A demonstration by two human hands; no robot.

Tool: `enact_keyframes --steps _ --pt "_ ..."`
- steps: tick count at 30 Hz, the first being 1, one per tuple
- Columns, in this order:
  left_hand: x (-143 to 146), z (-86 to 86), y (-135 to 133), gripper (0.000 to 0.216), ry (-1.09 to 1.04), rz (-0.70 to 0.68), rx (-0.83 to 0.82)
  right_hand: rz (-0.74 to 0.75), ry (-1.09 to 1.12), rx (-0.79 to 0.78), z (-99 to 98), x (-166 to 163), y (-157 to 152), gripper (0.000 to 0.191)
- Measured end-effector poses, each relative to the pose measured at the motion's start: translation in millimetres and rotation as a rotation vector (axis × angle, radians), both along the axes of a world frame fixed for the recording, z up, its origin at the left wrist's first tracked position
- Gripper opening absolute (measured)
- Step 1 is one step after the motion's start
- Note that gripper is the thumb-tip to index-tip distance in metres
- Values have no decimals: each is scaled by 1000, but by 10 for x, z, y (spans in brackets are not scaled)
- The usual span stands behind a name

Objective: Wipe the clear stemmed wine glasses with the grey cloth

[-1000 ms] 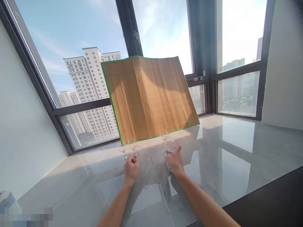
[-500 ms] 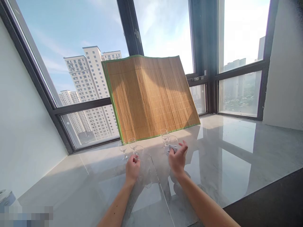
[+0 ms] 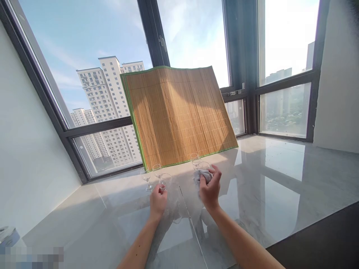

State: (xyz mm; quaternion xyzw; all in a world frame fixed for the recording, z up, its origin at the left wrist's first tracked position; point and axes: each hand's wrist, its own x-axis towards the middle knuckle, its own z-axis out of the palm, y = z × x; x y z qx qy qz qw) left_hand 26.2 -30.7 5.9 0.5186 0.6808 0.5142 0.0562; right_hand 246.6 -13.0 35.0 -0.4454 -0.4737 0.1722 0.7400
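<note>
My left hand (image 3: 158,198) is closed around the lower part of a clear stemmed glass (image 3: 165,178), whose bowl shows above my fingers. Just beyond it stand two more stemmed glasses, one at the left (image 3: 146,178) and one behind (image 3: 157,170). My right hand (image 3: 209,188) grips a bunched grey cloth (image 3: 202,176) between thumb and fingers. The cloth is against the near side of another clear glass (image 3: 204,165), partly hiding it; whether they touch I cannot tell. Beside that, a further glass (image 3: 195,160) stands slightly back to the left.
A bamboo mat (image 3: 179,116) with green edging leans against the window behind the glasses. The glossy tiled ledge (image 3: 269,175) spreads to both sides, with a dark edge at lower right. A pale box-like object (image 3: 9,237) is partly visible at far left.
My right hand has shifted slightly and its fingers have drawn in closer; more of the grey cloth shows bunched up. My left hand stays on its glass.
</note>
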Motion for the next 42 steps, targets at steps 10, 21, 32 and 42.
enact_keyframes --steps 10,21,32,42 --pt "108 81 -113 36 264 -113 -26 470 -415 100 -198 -171 41 56" --pt "271 204 -259 38 833 31 -3 587 -424 181 -147 -215 -88 54" --pt "131 154 -185 38 624 125 28 335 -475 29 -184 -124 75 50" --pt "243 252 -274 42 814 9 163 604 -436 -95 -342 -203 192 58"
